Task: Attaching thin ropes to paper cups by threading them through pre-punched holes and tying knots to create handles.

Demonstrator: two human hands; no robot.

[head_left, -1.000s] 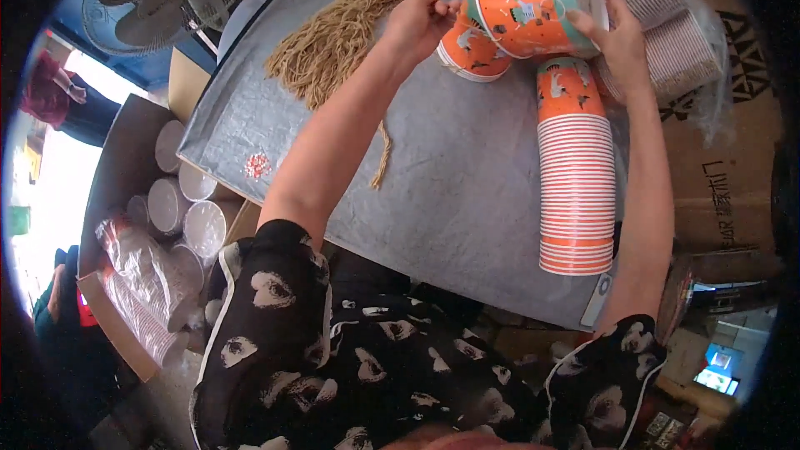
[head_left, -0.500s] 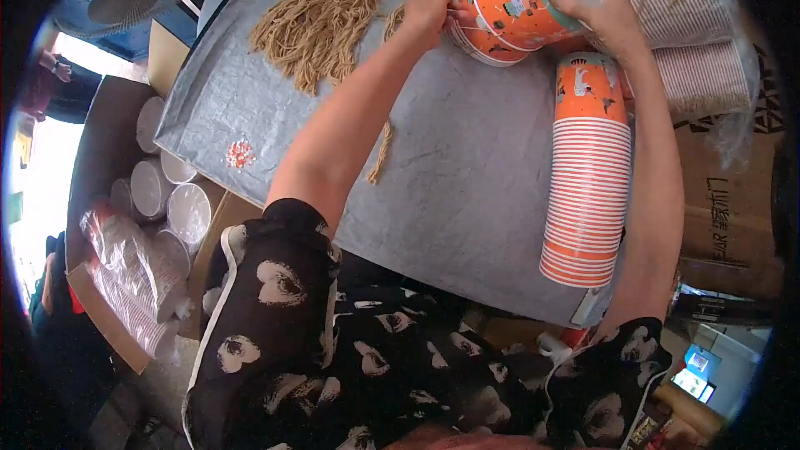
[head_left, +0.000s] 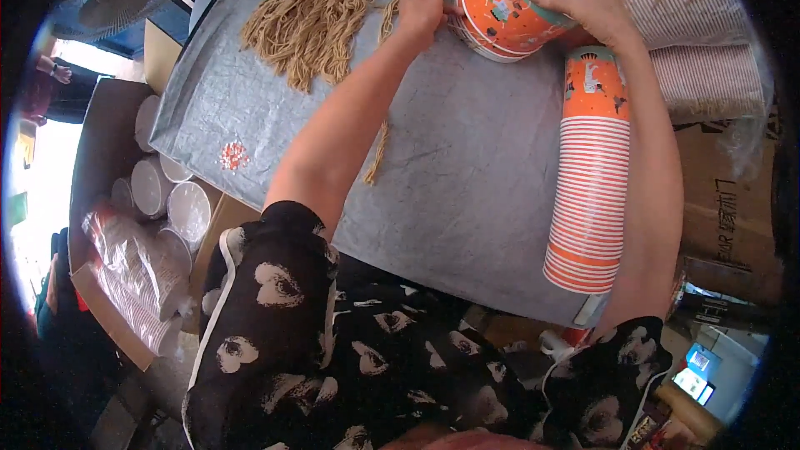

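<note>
- An orange paper cup [head_left: 500, 10] with a teal band and printed animal figures is tilting over the far side of the desk [head_left: 454, 212], its round, pale base facing right.
- The right hand [head_left: 586, 2] is gripping the cup at its base, thumb on the near side and fingers wrapping the far side.
- The left hand [head_left: 423, 8] is bunching its fingers at the cup's rim; what they are pinching I cannot tell.
- Another cup's pale rim [head_left: 486, 52] is showing just under the held one.
- A nested stack of cups [head_left: 590, 187] is lying beside the right forearm, its striped rims ribbing a long cylinder.
- Fibrous tan twine [head_left: 312, 21] is spreading in a loose heap, while one short twisted strand [head_left: 377, 154] is lying apart.
- Small red-and-white bits [head_left: 234, 156] are clustering near the left edge.
- A clear plastic bag [head_left: 704, 25] is holding more stacked cups at the right.
- An open cardboard box [head_left: 93, 171] is holding white-ended tubs [head_left: 150, 187] and a plastic-wrapped stack [head_left: 137, 262].
- Wrinkled grey covering is leaving open room in the desk's middle; the stack is reaching close to the near edge.
</note>
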